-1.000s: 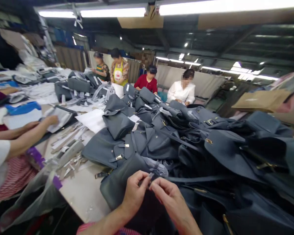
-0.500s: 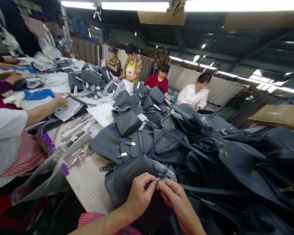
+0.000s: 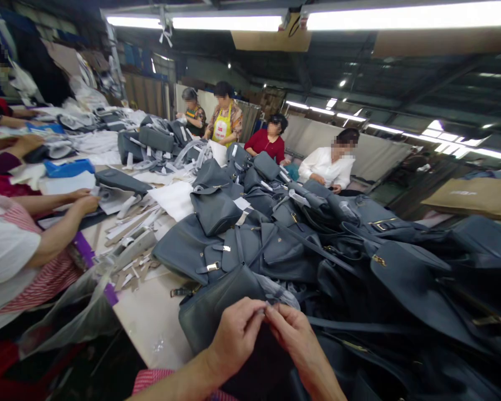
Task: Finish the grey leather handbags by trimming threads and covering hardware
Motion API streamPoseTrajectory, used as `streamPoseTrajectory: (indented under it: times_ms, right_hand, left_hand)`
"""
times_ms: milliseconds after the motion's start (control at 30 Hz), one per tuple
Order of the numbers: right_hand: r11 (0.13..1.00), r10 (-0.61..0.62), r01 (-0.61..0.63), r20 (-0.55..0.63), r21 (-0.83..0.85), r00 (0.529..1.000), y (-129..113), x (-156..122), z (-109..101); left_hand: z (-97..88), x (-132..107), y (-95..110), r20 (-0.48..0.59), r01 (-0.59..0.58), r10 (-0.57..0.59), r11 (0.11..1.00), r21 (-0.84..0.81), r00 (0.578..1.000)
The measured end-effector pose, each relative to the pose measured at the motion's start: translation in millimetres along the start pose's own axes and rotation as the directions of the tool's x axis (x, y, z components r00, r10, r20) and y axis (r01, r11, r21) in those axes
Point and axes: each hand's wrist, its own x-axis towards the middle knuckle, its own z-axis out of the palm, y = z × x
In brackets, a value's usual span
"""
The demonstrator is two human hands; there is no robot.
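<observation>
A dark blue-grey leather bag [image 3: 217, 303] lies at the table's near edge, its lower part in shadow below my wrists. Over it, my left hand [image 3: 236, 331] pinches with thumb and forefinger, tips almost touching those of my right hand [image 3: 290, 328]. My right hand is closed in a pinch too. Whatever sits between the fingertips is tiny and mostly covered, so I cannot name it. Clear plastic wrap [image 3: 278, 289] bunches just behind my fingers. A buckled strap end [image 3: 182, 291] sticks out at the bag's left.
A heap of similar bags [image 3: 284, 245] fills the middle and right. Paper and card scraps [image 3: 136, 259] litter the tabletop [image 3: 154, 317] at left. A co-worker's hands [image 3: 86, 201] handle a bag there; several people work across the table. A blue tray [image 3: 69, 167] stands farther left.
My hands stay fingertip to fingertip over the bag, with only a slight shift. The co-worker at left now has both hands together at their bag, which has turned. My view has tilted up slightly.
</observation>
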Motion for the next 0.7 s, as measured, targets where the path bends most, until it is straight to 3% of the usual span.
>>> streamPoseTrajectory:
  times_ms: [67,133,200,300,500,600,700]
  right_hand:
    - [1.000,0.027,-0.027,0.017,0.007,0.999,-3.2,-3.8,0.6]
    - [0.999,0.033,-0.035,0.042,0.035,0.999,-3.5,-7.4,1.6]
    - [0.995,0.026,-0.032,0.068,0.093,0.997,-0.7,-9.6,3.6]
    - [0.978,0.017,-0.030,0.064,0.208,0.998,6.5,-9.2,8.8]
    - [0.936,0.021,0.022,-0.118,0.352,0.993,14.5,-5.3,18.9]
    - [0.887,0.030,0.004,-0.067,0.463,0.997,13.1,-6.3,18.6]
    - [0.831,0.016,-0.024,0.020,0.556,1.000,11.0,-8.6,16.8]
  left_hand:
    - [0.7,1.6,4.7,-0.002,0.168,-0.171,0.972,-0.164,0.985]
    - [1.8,2.3,7.9,0.048,0.327,-0.331,0.880,-0.344,0.942]
    - [2.5,2.1,9.4,0.102,0.416,-0.418,0.789,-0.452,0.903]
    - [3.7,0.6,9.6,0.131,0.455,-0.455,0.736,-0.502,0.881]
    - [8.2,-2.8,5.5,0.113,0.451,-0.473,0.701,-0.553,0.874]
    - [7.6,-3.0,3.9,0.207,0.503,-0.503,0.572,-0.648,0.839]
    - [3.6,-1.7,4.1,0.346,0.578,-0.523,0.383,-0.721,0.779]
